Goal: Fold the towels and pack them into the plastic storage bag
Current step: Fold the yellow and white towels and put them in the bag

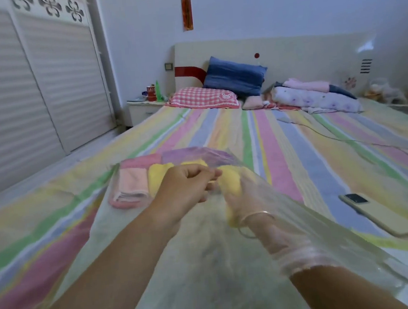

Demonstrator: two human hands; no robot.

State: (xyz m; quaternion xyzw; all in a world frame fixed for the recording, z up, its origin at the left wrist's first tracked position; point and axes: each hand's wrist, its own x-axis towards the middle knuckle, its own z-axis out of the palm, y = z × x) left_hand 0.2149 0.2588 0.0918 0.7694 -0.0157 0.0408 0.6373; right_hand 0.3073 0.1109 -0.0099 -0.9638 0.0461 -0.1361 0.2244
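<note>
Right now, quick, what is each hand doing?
Left hand: pinches the plastic storage bag.
Right hand: inside the bag, grips a yellow towel.

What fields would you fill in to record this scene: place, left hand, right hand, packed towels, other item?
Place: striped multicoloured bed sheet
Left hand: fingers pinch the clear plastic storage bag at its mouth
Right hand: inside the bag, holding a soft yellow towel
Packed: folded pink towel and folded purple towel at the bag's far end, seemingly inside
Other: flat beige phone on the sheet, right of the bag
</note>
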